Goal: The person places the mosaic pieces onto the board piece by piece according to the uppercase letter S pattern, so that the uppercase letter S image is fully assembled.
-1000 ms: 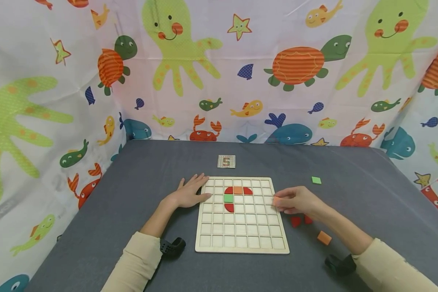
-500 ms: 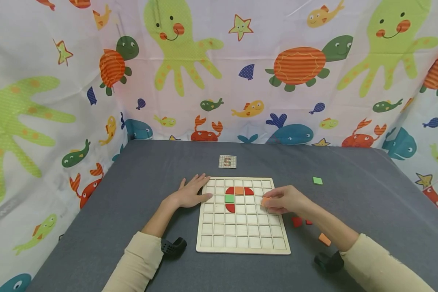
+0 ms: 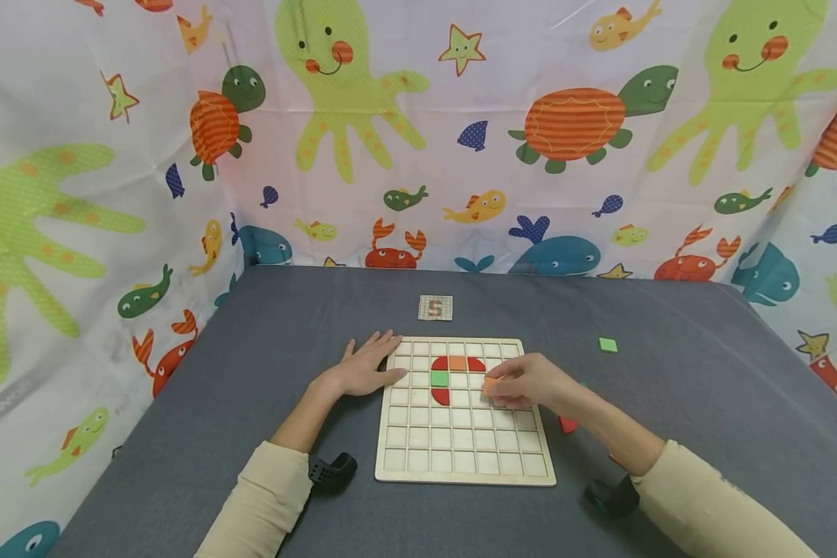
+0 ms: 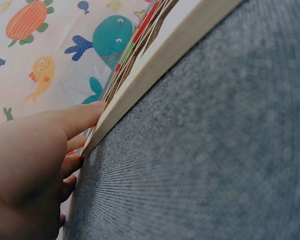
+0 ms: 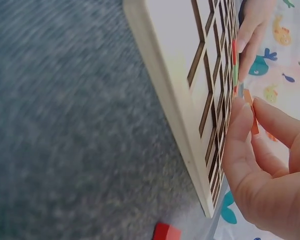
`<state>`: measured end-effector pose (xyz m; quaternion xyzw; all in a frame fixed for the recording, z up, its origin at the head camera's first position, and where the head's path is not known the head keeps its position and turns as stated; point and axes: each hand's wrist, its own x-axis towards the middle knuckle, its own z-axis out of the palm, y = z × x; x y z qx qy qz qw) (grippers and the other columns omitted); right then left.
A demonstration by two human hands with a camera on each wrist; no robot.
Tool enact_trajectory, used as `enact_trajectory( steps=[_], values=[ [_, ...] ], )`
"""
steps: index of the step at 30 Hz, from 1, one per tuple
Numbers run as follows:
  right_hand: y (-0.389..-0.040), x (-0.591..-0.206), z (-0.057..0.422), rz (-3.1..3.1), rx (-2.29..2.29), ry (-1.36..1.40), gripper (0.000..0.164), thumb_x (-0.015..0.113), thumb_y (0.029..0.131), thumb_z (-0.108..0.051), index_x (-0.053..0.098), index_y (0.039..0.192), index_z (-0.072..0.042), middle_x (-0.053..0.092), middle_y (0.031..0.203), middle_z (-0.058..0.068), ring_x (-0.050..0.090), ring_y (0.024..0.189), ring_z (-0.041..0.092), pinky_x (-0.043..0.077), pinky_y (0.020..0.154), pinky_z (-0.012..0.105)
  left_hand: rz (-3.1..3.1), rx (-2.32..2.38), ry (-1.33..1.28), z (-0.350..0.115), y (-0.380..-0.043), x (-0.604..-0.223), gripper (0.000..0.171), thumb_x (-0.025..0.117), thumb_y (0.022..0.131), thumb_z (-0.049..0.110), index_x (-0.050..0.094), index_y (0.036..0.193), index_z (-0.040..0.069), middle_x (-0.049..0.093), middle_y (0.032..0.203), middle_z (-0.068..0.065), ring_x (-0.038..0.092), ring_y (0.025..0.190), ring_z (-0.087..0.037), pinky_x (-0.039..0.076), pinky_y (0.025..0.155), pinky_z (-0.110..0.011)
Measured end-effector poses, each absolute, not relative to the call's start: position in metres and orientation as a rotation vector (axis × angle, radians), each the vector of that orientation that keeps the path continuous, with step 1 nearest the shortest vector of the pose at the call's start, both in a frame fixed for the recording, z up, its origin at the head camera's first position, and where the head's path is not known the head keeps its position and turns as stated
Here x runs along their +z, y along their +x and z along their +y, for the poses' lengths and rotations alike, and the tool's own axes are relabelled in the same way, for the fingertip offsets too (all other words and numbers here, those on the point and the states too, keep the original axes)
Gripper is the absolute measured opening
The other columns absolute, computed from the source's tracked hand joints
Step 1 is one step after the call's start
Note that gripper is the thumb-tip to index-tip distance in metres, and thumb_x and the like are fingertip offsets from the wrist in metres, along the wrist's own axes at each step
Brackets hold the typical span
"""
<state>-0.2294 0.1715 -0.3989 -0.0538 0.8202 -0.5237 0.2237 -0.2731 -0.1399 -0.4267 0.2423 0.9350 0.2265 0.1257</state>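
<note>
Head: pinched orange tile (image 3: 489, 385) farther left

One readable letter: an S
It fills the middle of the small, pale, square gridded card (image 3: 435, 308) on the grey desk (image 3: 307, 310); a faint grey marking (image 3: 15, 398) on the white sea-animal-print curtain (image 3: 432, 174) is too blurred to read.
</note>
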Motion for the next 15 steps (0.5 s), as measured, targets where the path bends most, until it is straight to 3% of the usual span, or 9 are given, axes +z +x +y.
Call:
enact_trajectory(
  steps=[15],
  values=[
    [-0.23, -0.398, 0.154, 2.226, -1.409, -0.211, 0.026, 0.071, 0.086, -0.011, 0.067, 0.108, 0.003, 0.069, 0.084, 0.011, 0.067, 0.074, 0.022, 0.055, 0.067, 0.032, 2.72, 0.662, 0.711, -0.141, -0.273, -0.427, 0.07, 0.05, 0.098, 0.041, 0.023, 0.152, 0.007, 0.015, 0.157, -0.014, 0.006, 0.143, -0.033, -0.004, 0.107, -0.061]
  ],
)
